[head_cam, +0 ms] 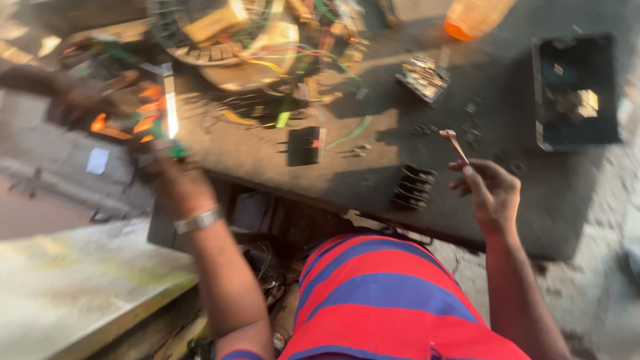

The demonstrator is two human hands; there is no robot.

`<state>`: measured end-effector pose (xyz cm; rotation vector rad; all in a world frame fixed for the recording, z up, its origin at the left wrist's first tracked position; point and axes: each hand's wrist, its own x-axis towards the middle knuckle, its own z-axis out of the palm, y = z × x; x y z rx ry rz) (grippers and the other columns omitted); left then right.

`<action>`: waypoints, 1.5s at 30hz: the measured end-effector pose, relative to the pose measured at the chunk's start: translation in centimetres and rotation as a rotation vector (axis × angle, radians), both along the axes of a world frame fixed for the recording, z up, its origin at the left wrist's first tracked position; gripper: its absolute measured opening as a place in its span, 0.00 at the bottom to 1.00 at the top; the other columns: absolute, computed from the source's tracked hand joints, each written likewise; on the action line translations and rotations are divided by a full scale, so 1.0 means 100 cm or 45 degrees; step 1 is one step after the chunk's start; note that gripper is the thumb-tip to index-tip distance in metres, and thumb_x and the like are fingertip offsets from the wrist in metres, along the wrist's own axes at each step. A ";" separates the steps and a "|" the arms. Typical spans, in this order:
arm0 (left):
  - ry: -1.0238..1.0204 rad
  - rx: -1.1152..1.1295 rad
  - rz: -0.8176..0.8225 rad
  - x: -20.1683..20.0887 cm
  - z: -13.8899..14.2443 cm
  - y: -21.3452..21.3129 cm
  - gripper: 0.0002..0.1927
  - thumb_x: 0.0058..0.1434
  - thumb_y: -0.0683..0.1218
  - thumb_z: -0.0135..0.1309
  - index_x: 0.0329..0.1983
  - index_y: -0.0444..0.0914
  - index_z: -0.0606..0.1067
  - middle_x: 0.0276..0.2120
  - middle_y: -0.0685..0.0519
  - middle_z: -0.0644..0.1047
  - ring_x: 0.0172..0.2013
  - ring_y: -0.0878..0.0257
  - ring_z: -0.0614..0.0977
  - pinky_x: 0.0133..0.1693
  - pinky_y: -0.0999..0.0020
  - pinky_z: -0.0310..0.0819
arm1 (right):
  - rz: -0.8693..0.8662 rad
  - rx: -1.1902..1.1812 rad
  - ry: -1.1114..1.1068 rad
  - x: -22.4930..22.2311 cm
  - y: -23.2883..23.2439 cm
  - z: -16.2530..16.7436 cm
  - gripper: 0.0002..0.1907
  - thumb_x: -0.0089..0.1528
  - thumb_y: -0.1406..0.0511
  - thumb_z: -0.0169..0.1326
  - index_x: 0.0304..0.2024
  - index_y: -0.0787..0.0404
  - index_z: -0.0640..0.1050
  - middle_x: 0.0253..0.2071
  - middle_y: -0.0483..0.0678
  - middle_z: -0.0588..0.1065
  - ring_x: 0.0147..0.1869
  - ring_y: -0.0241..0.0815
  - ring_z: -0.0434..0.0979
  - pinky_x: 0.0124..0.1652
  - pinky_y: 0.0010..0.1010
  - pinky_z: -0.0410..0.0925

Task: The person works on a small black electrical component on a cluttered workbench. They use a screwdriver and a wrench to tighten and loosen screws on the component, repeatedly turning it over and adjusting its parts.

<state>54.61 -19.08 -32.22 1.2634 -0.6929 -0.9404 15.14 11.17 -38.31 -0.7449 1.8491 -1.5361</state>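
Note:
My left hand, with a metal bracelet on the wrist, is raised at the left and grips a blurred dark electrical part with orange and green pieces. My right hand is shut on a small metal tool, a thin shaft with a flat head pointing up and left. It hovers above the dark work surface, next to a black finned block. My red and blue striped shirt fills the bottom middle.
A tangle of coloured wires and parts lies at the back. A small black box sits mid-surface, a metal stack behind it, a black tray at right, an orange container at top. A pale slab lies lower left.

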 end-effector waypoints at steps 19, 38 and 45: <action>-0.918 -0.512 -1.061 -0.128 -0.041 0.074 0.17 0.66 0.47 0.57 0.56 0.38 0.75 0.51 0.49 0.77 0.46 0.57 0.81 0.49 0.60 0.79 | 0.292 0.290 0.632 0.005 0.070 -0.027 0.07 0.65 0.71 0.56 0.46 0.65 0.79 0.38 0.49 0.81 0.36 0.37 0.82 0.34 0.30 0.73; -1.404 -0.997 -1.872 -0.219 -0.107 0.161 0.28 0.46 0.58 0.75 0.51 0.51 0.80 0.72 0.50 0.58 0.73 0.48 0.55 0.68 0.39 0.53 | 0.123 0.070 0.899 0.008 0.085 -0.030 0.06 0.67 0.72 0.55 0.47 0.63 0.76 0.37 0.51 0.80 0.34 0.45 0.81 0.34 0.35 0.72; -1.412 -1.031 -1.912 -0.220 -0.106 0.158 0.27 0.48 0.58 0.74 0.52 0.53 0.80 0.72 0.50 0.57 0.73 0.47 0.54 0.66 0.34 0.54 | 0.179 0.180 1.063 0.010 0.083 -0.029 0.07 0.65 0.72 0.59 0.46 0.64 0.78 0.33 0.51 0.79 0.32 0.47 0.79 0.33 0.38 0.70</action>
